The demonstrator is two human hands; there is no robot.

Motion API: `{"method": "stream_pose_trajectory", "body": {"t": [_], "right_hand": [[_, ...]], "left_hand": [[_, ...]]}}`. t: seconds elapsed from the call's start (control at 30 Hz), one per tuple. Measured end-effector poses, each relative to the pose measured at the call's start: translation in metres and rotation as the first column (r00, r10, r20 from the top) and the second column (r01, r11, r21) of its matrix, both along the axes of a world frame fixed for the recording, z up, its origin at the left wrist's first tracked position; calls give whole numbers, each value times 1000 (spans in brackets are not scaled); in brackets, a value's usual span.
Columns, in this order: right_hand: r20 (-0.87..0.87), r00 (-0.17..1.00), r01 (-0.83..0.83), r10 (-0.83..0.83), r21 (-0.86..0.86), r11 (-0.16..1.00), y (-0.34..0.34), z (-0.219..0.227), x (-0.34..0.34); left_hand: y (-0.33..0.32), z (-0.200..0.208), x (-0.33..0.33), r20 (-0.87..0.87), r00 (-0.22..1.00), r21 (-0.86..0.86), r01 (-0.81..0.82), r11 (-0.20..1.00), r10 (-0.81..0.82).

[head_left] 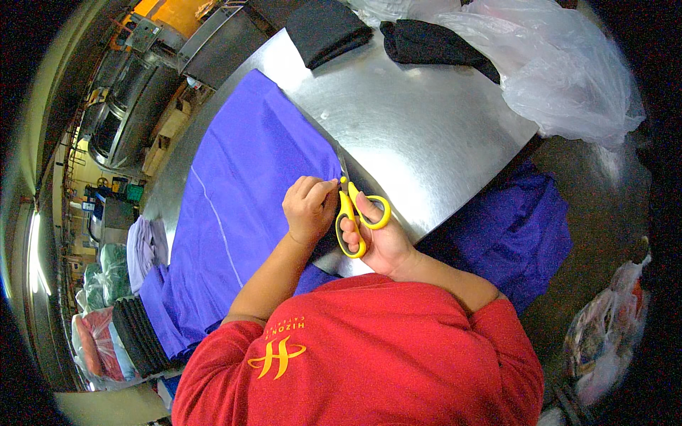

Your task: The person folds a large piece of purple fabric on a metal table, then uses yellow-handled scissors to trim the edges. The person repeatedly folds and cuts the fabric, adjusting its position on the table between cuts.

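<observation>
A large purple cloth (249, 163) is spread over the left part of a shiny metal table (398, 135). My right hand (383, 245) grips yellow-handled scissors (344, 220), thumb through one loop and fingers through the other. The handles are spread, and the blades point away from me at the cloth's right edge. Close beside the blades, my left hand (310, 206) pinches that edge of the purple cloth between thumb and fingers. A pale line runs along the cloth to the left of my left hand.
Folded black cloths (327, 32) lie at the table's far edge, beside a big translucent plastic bag (554, 64). More purple cloth (504, 227) hangs past the table's right edge. At left stand a stack of dark folded cloth (138, 334) and bagged textiles (99, 341). Another filled bag (607, 326) sits lower right.
</observation>
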State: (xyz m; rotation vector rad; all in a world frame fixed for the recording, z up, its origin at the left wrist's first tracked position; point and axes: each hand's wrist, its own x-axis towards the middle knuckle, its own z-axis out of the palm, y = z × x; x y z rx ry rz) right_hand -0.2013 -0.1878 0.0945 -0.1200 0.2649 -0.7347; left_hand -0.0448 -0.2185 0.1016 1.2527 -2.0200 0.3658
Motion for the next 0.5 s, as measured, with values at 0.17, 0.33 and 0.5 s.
{"method": "stream_pose_trajectory", "body": {"t": [0.17,0.33,0.5], "right_hand": [[10,1000,16,-17,18,1000,-8,-5,4],[25,1000,14,-15,31,999,-14,-8,7],[47,998,37,-37,-8,999,-22,-14,15]], "left_hand": [[6,7,2,-189,982,241,41,970,5],[9,17,8,-275,960,459,78,885,58],[13,25,15,-287,956,571,119,813,62]]}}
